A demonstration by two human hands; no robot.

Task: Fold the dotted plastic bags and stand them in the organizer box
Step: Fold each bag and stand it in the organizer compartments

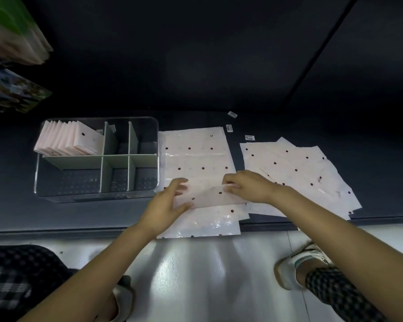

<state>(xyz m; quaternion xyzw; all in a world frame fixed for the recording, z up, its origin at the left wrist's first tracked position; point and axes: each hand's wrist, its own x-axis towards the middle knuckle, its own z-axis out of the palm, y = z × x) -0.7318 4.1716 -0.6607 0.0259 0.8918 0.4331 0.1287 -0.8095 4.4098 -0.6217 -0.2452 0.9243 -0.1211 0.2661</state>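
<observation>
A pale pink plastic bag with dark dots lies flat on the dark shelf, just right of the clear organizer box. Its near part is turned up into a fold. My left hand pinches the fold's left end between thumb and fingers. My right hand pinches its right end. Another dotted bag lies under it at the shelf's front edge. Several folded bags stand in the box's back left compartment. Loose dotted bags lie piled to the right.
The box has green dividers and other compartments without bags. Small barcode labels lie behind the bags. Stacked packages hang at the upper left. The shelf edge runs above a white floor, where my shoes show.
</observation>
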